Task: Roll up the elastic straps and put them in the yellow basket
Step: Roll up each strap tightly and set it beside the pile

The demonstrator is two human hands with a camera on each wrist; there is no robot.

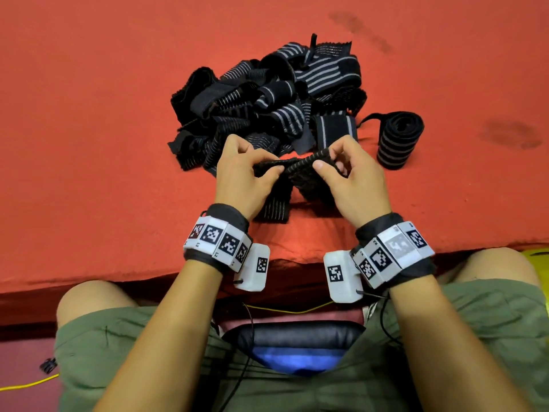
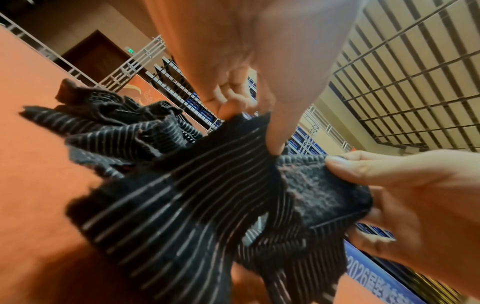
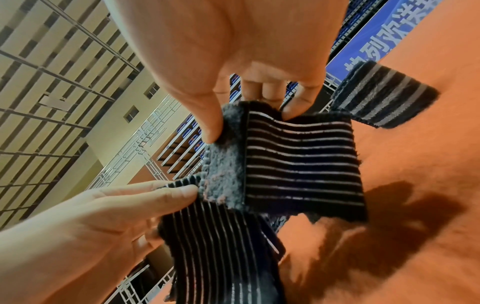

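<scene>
Person is sitting at the near edge of a table covered in orange-red cloth, knees tucked just under that edge. Left hand and right hand are both pinching one black elastic strap with thin pale stripes, thumb against fingertips, holding it up just above the cloth near the near edge, about mid-width. Right thumb is pressing a fuzzy fastener patch at the strap's end; the rest of the strap is hanging down onto the cloth between the wrists.

Pile of loose straps is lying toward the table's middle, just beyond the hands. One rolled strap is sitting on the cloth to the right of the pile, apart from it, a thin loose tail trailing toward the pile.

Cloth is showing dark stains toward the right edge and another toward the far right. A sliver of something yellow is showing past the right knee, below the table edge; cannot tell what it is.

Room in the wrist views: grid ceiling, white railings, a dark door, a blue banner with white lettering.
</scene>
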